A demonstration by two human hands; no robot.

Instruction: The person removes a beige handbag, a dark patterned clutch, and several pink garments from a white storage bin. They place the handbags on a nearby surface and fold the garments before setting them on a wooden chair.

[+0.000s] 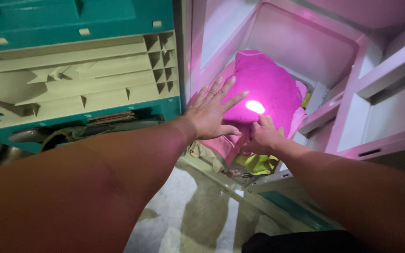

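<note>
A bright pink folded cloth (270,82) lies on top of a pile of clothes inside an open white plastic drawer (305,42). My left hand (212,112) lies flat on the pink cloth's near left side, fingers spread. My right hand (262,136) presses its fingertips on the near edge of the same cloth, just below a bright light spot (255,107). Under the pink cloth a yellow-green garment (256,164) and a beige one (207,157) stick out at the front.
A teal and cream plastic drawer unit (71,61) stands to the left, its underside ribs showing. White drawer fronts and rails (376,107) are at the right. A pale mottled floor (188,211) lies below, with a dark cloth (301,241) at the bottom edge.
</note>
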